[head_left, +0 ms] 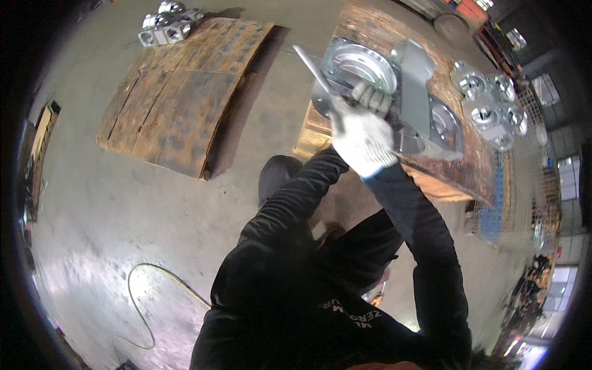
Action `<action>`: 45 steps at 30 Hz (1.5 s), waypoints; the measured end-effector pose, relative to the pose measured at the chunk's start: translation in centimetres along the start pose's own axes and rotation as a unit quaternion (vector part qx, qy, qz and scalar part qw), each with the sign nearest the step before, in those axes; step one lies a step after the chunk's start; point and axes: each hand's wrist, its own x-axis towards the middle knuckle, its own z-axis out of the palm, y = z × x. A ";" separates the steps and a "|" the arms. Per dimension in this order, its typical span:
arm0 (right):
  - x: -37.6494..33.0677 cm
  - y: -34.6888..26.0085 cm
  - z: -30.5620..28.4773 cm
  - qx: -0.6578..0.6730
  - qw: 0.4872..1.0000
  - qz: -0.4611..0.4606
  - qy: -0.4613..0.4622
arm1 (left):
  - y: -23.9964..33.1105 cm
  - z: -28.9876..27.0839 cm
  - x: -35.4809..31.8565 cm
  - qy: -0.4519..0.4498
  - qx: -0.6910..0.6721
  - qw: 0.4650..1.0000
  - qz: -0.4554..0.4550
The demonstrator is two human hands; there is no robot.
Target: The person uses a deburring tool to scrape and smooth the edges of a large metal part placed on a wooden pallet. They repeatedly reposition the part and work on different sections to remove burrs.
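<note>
My right hand (367, 140), in a white knit glove, is closed round a long flat grey bar (313, 69), perhaps a file, which points up and left. It is slightly blurred. Partly behind it, my left hand (372, 98) in a greyer glove has its fingers curled over a large silver metal casting (414, 92); its palm and wrist are hidden. The casting has a round ringed opening at its left end and a smaller one at its right. It lies on a worn wooden block (356, 24), and the bar passes over its left end.
Several silver pipe-like fittings (490, 111) sit at the block's right. A second low wooden platform (179, 98) stands at the left, with more silver fittings (168, 26) at its far corner. A thin hose (132, 287) curls over the floor. Wire-mesh cages (524, 166) stand far right.
</note>
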 end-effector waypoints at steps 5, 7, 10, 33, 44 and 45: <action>1.2 -0.5 1.1 0.066 0.996 0.057 0.020 | -0.7 -1.6 0.4 -0.027 0.130 0.986 0.100; 0.0 0.5 -2.8 0.244 0.954 0.090 -0.149 | -1.1 -3.2 0.2 -0.026 0.210 0.964 0.162; -6.4 4.4 -2.5 0.294 0.933 0.196 0.069 | 2.3 -4.0 1.2 -0.060 0.317 0.933 0.160; -12.9 5.1 -1.3 0.196 0.957 0.202 0.067 | -1.4 -10.2 4.5 -0.025 0.176 0.926 -0.332; -0.8 -0.1 3.8 0.180 0.970 0.126 0.103 | -1.6 -9.8 4.8 -0.014 0.121 0.936 -0.330; -0.9 -0.1 3.1 0.199 0.970 0.117 0.074 | -2.6 -10.4 4.9 -0.019 0.082 0.930 -0.356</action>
